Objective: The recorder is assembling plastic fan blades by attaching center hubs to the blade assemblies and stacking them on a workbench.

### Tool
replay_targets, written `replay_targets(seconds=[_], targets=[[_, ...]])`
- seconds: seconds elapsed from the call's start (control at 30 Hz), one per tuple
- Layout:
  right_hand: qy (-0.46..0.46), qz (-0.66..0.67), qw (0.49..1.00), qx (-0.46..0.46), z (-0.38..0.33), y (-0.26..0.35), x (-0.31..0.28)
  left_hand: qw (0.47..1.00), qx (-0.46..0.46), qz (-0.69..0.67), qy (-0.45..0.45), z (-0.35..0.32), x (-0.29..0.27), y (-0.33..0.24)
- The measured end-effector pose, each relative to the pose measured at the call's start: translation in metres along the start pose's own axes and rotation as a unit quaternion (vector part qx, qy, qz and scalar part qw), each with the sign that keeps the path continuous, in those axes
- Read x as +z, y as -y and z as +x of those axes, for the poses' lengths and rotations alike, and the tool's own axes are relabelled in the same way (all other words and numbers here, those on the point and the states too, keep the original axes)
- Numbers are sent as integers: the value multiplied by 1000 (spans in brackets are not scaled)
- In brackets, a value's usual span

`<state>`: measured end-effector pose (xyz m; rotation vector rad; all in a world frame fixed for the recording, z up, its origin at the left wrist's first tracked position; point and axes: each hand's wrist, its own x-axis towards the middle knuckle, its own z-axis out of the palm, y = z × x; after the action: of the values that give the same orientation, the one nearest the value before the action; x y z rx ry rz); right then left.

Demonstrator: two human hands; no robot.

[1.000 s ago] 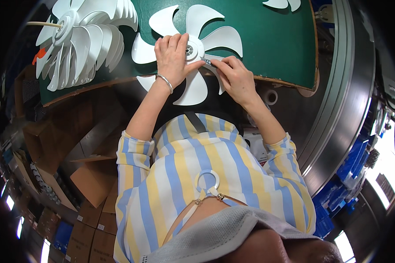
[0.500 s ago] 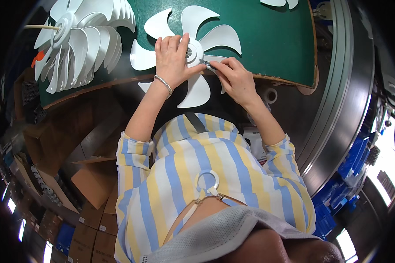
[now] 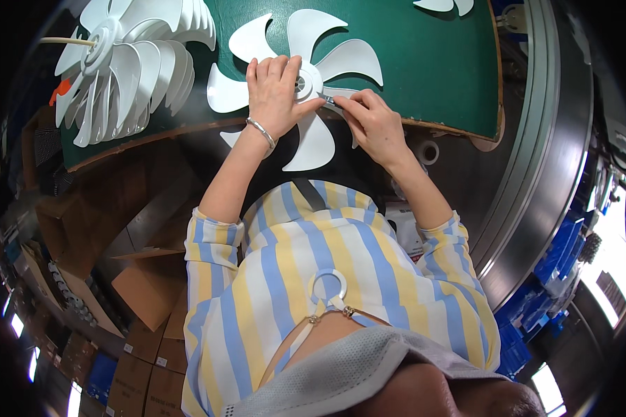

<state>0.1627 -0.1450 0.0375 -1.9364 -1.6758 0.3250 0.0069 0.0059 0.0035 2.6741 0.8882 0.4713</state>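
Observation:
A white multi-bladed fan impeller [image 3: 350,58] lies at the near edge of the green table, some of its blades overhanging that edge. My left hand [image 3: 274,97] rests over its left side, fingers curled on it beside the round hub and thumb stretched right just below the hub. Between the thumb and fingers of my right hand [image 3: 375,125] is a small knife-like metal tool [image 3: 327,99]. Its tip meets the rim of the hub near my left thumb; the exact contact is too small to tell.
To the left, several white fan impellers [image 3: 129,66] are stacked on a pale rod [image 3: 66,42]. Part of another one [image 3: 444,4] shows at the far right of the green table [image 3: 438,76]. Cardboard boxes [image 3: 146,292] stand below left; a metal rail [image 3: 535,153] runs along the right.
My left hand has shifted very slightly right and toward me, with the lower fan blades moving a touch right. The tool stays at the hub's rim in my right hand.

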Motion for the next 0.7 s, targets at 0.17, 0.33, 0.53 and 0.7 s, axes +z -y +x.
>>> replay_targets(seconds=[0.17,0.33,0.53,0.7], targets=[[-2,-12,1000,-4,0,2,1,1000,-5,-13,-3,-1,2,3],[-41,-28,999,17,0,1,-9,994,52,-56,83,-1,-16,8],[-5,-4,1000,0,-4,3,-5,999,34,-31,5,-5,-8,3],[-4,-5,1000,-12,-1,5,-1,1000,13,13,6,-3,-3,4]])
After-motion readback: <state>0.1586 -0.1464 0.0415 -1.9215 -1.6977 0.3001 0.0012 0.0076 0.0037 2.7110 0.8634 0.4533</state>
